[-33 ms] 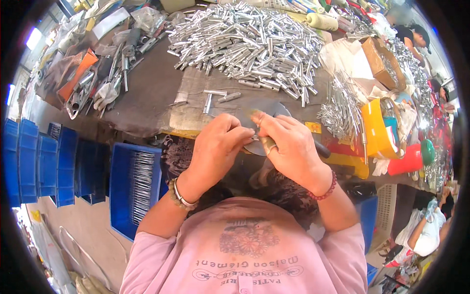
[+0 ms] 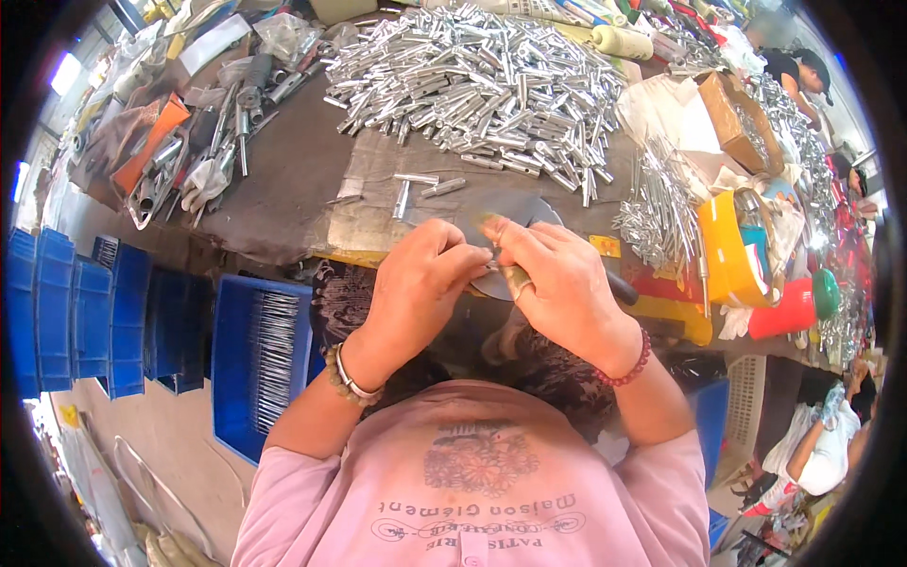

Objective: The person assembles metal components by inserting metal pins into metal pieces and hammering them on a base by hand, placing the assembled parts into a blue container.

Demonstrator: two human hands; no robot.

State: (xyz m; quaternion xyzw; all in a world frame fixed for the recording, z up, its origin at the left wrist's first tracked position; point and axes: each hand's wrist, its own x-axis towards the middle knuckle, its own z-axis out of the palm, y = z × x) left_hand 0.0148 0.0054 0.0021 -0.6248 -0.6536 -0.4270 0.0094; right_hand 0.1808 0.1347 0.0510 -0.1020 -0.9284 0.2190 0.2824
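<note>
My left hand is closed, its thumb and forefinger pinched together at the table's near edge. Facing it, my right hand is curled shut, and the fingertips of both hands nearly meet. A tiny shiny bit shows between them, but what they hold is mostly hidden. Yellowish wrapping covers a fingertip and the thumb of my right hand. Beneath the hands lies a dark round disc. Just beyond my left hand, a few short silver tubes rest on worn brown covering.
A large heap of silver tubes fills the far middle. Thin metal rods lie at right beside a yellow cut-open container. A blue bin with stacked rods stands at lower left. Another person is at far right.
</note>
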